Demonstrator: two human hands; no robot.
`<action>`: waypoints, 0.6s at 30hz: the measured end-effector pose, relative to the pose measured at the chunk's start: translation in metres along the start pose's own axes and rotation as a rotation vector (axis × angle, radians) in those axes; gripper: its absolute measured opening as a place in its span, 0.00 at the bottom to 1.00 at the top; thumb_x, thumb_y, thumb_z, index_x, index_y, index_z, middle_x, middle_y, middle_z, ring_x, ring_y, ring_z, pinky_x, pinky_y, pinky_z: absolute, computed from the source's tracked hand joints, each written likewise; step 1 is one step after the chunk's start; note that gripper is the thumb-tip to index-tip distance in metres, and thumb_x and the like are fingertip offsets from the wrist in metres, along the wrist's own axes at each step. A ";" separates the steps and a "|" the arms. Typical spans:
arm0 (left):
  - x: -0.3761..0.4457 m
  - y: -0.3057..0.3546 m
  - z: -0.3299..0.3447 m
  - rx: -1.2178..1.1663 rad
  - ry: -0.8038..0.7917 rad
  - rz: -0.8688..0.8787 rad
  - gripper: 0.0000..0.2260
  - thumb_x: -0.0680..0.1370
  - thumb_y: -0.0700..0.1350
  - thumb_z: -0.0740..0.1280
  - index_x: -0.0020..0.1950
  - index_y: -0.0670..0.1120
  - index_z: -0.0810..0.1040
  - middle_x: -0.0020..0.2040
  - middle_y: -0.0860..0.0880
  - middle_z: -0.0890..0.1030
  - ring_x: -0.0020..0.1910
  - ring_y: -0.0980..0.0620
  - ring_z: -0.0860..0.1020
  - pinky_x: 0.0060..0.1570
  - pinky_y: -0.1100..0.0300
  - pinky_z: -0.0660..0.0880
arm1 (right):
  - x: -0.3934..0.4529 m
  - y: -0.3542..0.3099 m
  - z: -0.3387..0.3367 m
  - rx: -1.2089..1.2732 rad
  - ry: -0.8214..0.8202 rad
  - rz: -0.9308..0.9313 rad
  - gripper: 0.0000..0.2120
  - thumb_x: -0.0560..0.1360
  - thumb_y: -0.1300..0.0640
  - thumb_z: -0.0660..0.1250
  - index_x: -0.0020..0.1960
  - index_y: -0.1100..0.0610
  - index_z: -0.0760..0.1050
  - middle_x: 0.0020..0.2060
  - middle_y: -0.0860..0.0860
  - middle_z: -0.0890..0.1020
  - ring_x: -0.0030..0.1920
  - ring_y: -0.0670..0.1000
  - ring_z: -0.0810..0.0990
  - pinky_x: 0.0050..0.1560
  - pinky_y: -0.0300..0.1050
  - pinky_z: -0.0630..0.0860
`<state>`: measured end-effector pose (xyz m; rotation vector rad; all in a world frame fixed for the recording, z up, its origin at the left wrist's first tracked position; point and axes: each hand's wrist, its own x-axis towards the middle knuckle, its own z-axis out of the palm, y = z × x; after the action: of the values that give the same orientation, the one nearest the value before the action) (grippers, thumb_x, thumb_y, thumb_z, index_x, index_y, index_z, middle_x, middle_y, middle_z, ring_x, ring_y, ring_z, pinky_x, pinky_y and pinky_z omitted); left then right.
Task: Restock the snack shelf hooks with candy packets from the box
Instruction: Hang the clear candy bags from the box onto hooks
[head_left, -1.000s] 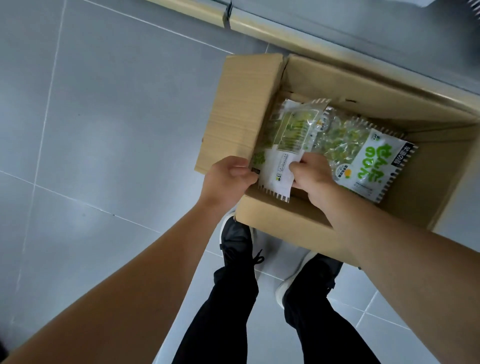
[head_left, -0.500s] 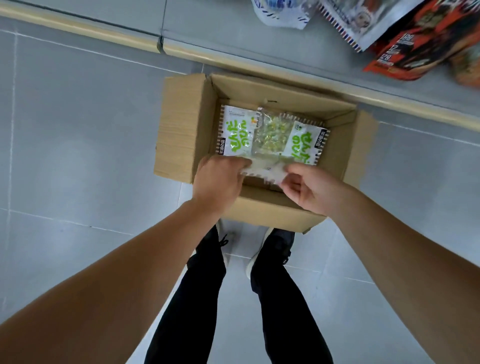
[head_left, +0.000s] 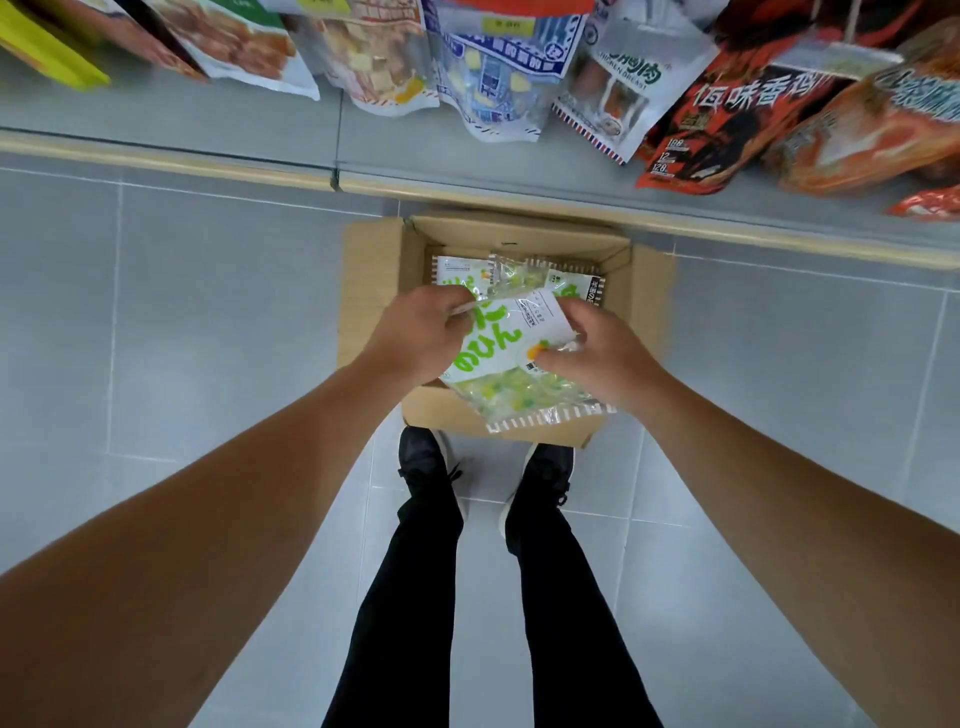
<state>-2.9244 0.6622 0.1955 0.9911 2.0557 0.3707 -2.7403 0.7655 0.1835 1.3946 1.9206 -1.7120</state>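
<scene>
An open cardboard box (head_left: 371, 291) sits on the grey tiled floor against the shelf base. Inside lie more candy packets (head_left: 457, 273), white with green lettering and clear windows. Above the box's near edge I hold one such candy packet (head_left: 511, 364) with both hands. My left hand (head_left: 421, 332) pinches its upper left edge. My right hand (head_left: 597, 353) grips its right side. The packet's toothed bottom edge hangs toward me, over the box's front wall.
Snack bags hang along the top of the view: pale blue-and-white ones (head_left: 498, 67) in the middle, red and orange ones (head_left: 753, 109) at the right. A beige kick strip (head_left: 208, 161) runs along the shelf base. My two dark shoes (head_left: 426, 462) stand just behind the box.
The view has risen away from the box, bringing the hanging snack bags into sight. Both hands have lifted one packet out of the box and turned its printed face up.
</scene>
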 end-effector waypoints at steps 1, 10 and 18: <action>-0.009 0.010 -0.010 0.006 -0.008 0.003 0.09 0.79 0.42 0.62 0.51 0.41 0.81 0.44 0.42 0.82 0.47 0.41 0.79 0.46 0.51 0.76 | -0.011 -0.006 -0.003 0.000 -0.008 0.006 0.15 0.71 0.57 0.73 0.57 0.47 0.78 0.49 0.43 0.84 0.47 0.41 0.82 0.47 0.38 0.77; -0.088 0.070 -0.114 -0.157 0.220 -0.099 0.11 0.74 0.43 0.67 0.57 0.48 0.79 0.48 0.52 0.80 0.49 0.51 0.78 0.42 0.67 0.66 | -0.121 -0.104 -0.009 0.191 0.174 -0.002 0.10 0.76 0.54 0.69 0.56 0.50 0.82 0.39 0.43 0.83 0.36 0.40 0.79 0.30 0.30 0.71; -0.175 0.098 -0.170 -0.926 0.141 -0.389 0.28 0.65 0.54 0.76 0.62 0.48 0.74 0.54 0.49 0.82 0.42 0.51 0.82 0.40 0.57 0.79 | -0.217 -0.185 -0.016 0.490 0.372 -0.030 0.02 0.77 0.51 0.70 0.47 0.47 0.81 0.40 0.46 0.85 0.40 0.48 0.82 0.34 0.42 0.79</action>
<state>-2.9407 0.6065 0.4517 0.0068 1.8063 1.0665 -2.7564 0.6956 0.4603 1.9848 1.7560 -2.1654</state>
